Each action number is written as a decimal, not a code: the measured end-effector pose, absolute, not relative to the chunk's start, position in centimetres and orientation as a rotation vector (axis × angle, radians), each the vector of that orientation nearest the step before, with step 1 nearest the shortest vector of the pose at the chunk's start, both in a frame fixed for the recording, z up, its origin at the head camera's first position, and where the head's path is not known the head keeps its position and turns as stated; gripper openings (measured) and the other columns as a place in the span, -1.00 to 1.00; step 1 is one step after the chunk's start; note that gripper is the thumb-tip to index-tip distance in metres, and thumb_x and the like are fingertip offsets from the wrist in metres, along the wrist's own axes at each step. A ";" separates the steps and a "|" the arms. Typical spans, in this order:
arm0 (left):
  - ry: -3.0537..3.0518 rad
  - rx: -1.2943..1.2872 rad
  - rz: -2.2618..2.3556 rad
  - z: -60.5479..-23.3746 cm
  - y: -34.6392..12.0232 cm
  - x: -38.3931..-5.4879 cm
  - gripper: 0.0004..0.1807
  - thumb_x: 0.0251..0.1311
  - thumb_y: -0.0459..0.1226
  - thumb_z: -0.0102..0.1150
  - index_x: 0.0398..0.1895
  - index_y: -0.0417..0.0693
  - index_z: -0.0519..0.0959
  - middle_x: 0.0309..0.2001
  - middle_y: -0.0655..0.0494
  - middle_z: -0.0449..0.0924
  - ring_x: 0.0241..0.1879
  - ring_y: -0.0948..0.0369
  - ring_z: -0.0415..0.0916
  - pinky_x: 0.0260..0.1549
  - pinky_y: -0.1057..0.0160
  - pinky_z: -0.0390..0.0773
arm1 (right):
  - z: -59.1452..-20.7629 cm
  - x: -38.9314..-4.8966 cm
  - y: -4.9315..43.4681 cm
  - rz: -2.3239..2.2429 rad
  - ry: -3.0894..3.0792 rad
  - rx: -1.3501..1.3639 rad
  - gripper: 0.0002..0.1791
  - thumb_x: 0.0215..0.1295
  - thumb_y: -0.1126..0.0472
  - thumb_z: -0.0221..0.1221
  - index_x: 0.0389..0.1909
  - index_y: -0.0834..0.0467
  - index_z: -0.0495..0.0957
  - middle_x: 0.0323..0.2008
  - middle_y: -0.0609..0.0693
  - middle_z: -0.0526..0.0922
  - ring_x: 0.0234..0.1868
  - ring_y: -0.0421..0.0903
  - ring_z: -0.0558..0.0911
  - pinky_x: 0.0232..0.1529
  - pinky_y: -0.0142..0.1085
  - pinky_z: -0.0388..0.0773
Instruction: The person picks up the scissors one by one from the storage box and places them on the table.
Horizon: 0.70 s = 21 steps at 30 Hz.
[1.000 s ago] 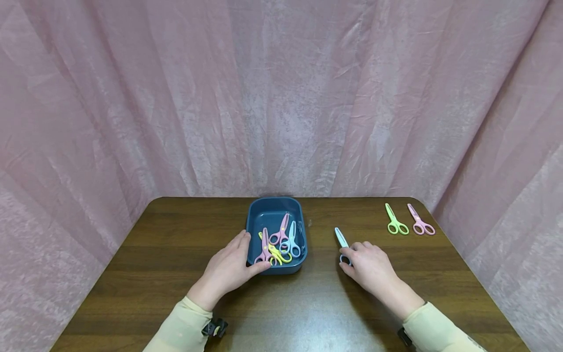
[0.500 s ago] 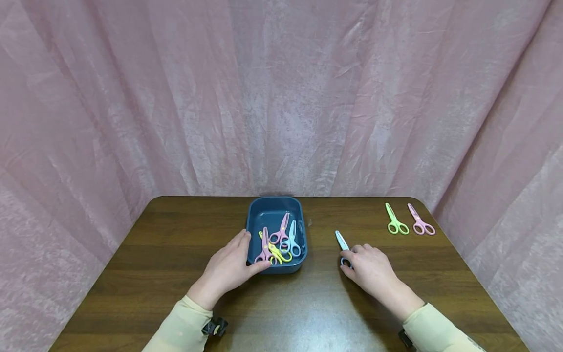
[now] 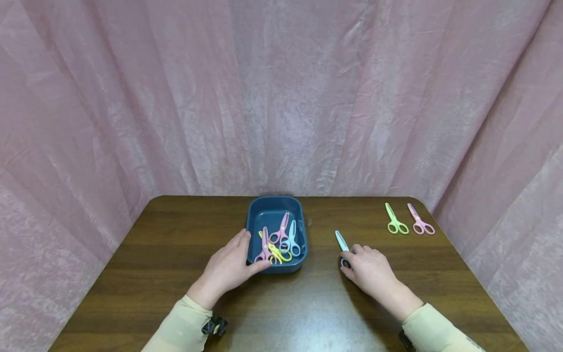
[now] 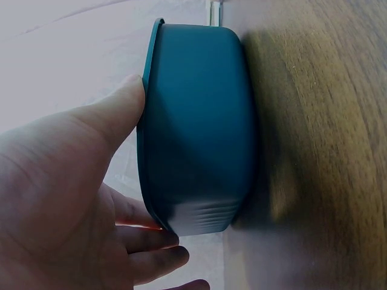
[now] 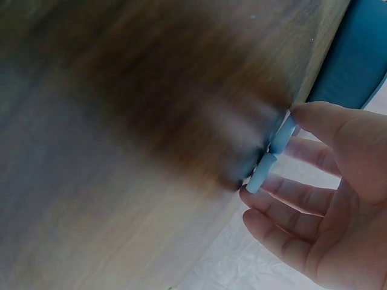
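Observation:
A dark blue plastic bin (image 3: pixel 272 203) stands at the back middle of the table, holding pink scissors (image 3: pixel 283 226), more pink scissors (image 3: pixel 265 244), light blue scissors (image 3: pixel 292 239) and yellow scissors (image 3: pixel 279 254). My left hand (image 3: pixel 228 264) rests on the bin's near left corner. Its thumb touches the rim (image 4: pixel 145 121), the fingers spread along the side. To the right of the bin, my right hand (image 3: pixel 367 266) pinches the handles of another pair of light blue scissors (image 3: pixel 341 240) low over the table. Their blades point away from me, and my fingers partly cover the handle loops.
Light green scissors (image 3: pixel 397 226) and pink scissors (image 3: pixel 423 227) lie side by side at the table's back right. The brown wooden table (image 3: pixel 176 239) ends at a pink velvet curtain (image 3: pixel 290 98).
Since one second ago, my right hand and the light blue scissors have shifted slightly toward me. Over the last half second they look still. The left hand has stayed at the bin.

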<state>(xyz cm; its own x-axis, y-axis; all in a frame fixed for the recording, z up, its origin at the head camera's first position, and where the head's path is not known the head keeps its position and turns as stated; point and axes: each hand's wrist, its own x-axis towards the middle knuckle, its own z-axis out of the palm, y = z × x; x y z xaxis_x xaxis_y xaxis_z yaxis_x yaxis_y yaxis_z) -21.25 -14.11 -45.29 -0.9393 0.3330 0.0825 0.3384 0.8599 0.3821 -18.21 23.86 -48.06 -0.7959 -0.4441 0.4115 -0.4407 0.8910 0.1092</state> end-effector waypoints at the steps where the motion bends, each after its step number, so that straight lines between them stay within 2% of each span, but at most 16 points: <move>1: -3.017 -0.545 -0.623 -45.3 -14.1 -21.3 0.18 0.35 0.34 0.39 0.66 -0.40 0.28 0.64 -0.37 0.26 0.60 -0.22 0.30 0.42 -0.27 0.48 | -48.0 -18.2 23.9 -0.007 -2.626 0.647 -0.67 0.12 0.10 0.66 -0.13 0.08 0.81 -0.34 0.02 0.67 -0.47 0.08 0.59 -0.48 -0.04 0.57; 6: -3.024 -0.540 -0.621 -45.4 -14.1 -21.3 0.18 0.35 0.34 0.39 0.66 -0.39 0.28 0.64 -0.37 0.26 0.61 -0.22 0.29 0.42 -0.28 0.47 | -48.0 -18.1 23.8 -0.002 -2.666 0.638 -0.66 0.15 0.07 0.65 -0.11 0.07 0.80 -0.31 0.02 0.67 -0.44 0.07 0.60 -0.46 -0.05 0.58; 10: -3.033 -0.537 -0.627 -45.6 -14.2 -21.3 0.19 0.35 0.35 0.38 0.67 -0.38 0.26 0.65 -0.36 0.24 0.61 -0.21 0.29 0.43 -0.28 0.46 | -47.8 -17.9 23.8 -0.001 -2.731 0.609 -0.60 0.19 0.02 0.63 -0.01 0.08 0.79 -0.19 0.04 0.72 -0.33 0.10 0.66 -0.40 -0.03 0.62; 15: -3.033 -0.537 -0.627 -45.6 -14.2 -21.4 0.20 0.34 0.36 0.38 0.68 -0.37 0.26 0.66 -0.35 0.24 0.61 -0.21 0.28 0.43 -0.28 0.46 | -47.4 -17.2 23.9 0.009 -2.770 0.595 -0.45 0.23 -0.04 0.61 0.16 0.11 0.73 0.07 0.12 0.74 -0.04 0.17 0.74 -0.22 0.06 0.71; 18: -3.029 -0.536 -0.628 -45.6 -14.2 -21.4 0.20 0.34 0.36 0.38 0.68 -0.37 0.26 0.66 -0.35 0.24 0.61 -0.21 0.29 0.43 -0.28 0.46 | -47.1 -16.7 23.9 0.031 -2.795 0.603 -0.39 0.26 -0.04 0.60 0.24 0.15 0.71 0.20 0.18 0.72 0.17 0.20 0.72 -0.04 0.13 0.73; 21: -3.029 -0.537 -0.631 -45.5 -14.2 -21.4 0.20 0.34 0.36 0.38 0.68 -0.37 0.26 0.66 -0.35 0.24 0.61 -0.21 0.28 0.44 -0.28 0.46 | -46.9 -16.3 24.1 0.040 -2.832 0.621 -0.34 0.30 -0.08 0.57 0.31 0.17 0.70 0.29 0.22 0.70 0.28 0.25 0.69 0.12 0.19 0.70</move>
